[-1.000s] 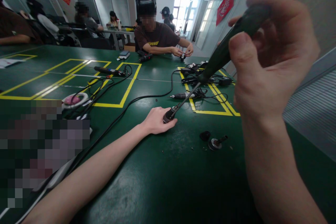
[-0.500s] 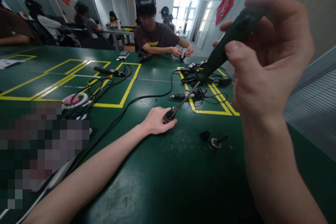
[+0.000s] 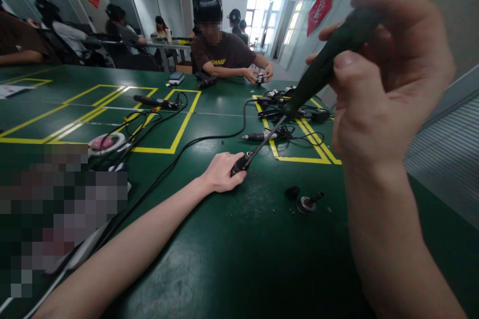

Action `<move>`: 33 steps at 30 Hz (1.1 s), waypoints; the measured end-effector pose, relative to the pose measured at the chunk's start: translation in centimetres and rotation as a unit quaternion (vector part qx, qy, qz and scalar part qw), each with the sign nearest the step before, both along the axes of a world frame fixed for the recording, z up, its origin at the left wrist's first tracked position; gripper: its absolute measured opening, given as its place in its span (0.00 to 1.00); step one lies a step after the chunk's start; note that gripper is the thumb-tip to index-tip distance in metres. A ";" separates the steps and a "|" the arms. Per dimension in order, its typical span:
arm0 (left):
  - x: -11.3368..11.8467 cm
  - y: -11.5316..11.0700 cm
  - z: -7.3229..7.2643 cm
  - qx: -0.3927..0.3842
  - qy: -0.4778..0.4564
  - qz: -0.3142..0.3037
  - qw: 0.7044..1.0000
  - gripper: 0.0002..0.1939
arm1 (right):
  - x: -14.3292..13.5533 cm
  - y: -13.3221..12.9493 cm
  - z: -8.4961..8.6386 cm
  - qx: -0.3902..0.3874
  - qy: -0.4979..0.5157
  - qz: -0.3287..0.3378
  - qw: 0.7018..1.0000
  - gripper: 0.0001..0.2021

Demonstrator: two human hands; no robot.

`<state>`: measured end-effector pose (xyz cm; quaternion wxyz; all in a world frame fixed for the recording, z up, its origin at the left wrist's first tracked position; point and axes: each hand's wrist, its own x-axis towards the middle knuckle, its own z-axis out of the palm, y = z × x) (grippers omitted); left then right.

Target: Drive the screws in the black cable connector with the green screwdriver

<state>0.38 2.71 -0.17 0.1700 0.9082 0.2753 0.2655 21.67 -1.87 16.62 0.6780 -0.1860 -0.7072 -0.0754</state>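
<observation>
Raised at the right, my right hand is closed around the dark green handle of a screwdriver. Its thin metal shaft slants down and left to a small black cylindrical part. My left hand grips that part against the table, thumb along its near side. The shaft's tip meets or overlaps the part; exact contact cannot be made out. To the right on the table lie a round metal piece with a stub and a black cap, with several tiny bits nearby.
Beyond my left hand lies a grey pen-shaped tool, near a pile of black cables and adapters. A black cable crosses the green table. Another corded tool and a tape roll lie left. A person sits opposite.
My right hand and the screwdriver handle have shifted slightly right, with the handle turned a little. My left thumb has drawn in a little, and the black part has tilted slightly.
</observation>
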 end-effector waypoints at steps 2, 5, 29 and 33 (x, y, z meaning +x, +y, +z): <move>0.0 0.1 -0.1 0.004 0.004 -0.002 1.000 0.12 | 0.0 0.0 0.0 0.011 -0.004 -0.015 1.000 0.19; 0.0 0.2 -0.3 0.011 0.009 -0.003 1.000 0.12 | -0.2 0.0 0.0 0.043 0.001 -0.033 0.999 0.20; 0.1 -0.3 0.3 -0.008 -0.013 0.006 1.000 0.13 | -0.4 -0.2 0.0 0.037 -0.003 -0.012 0.999 0.23; 0.5 -0.7 0.6 -0.014 -0.020 0.024 0.999 0.13 | -0.6 -0.4 -0.2 -0.029 0.008 0.000 1.000 0.20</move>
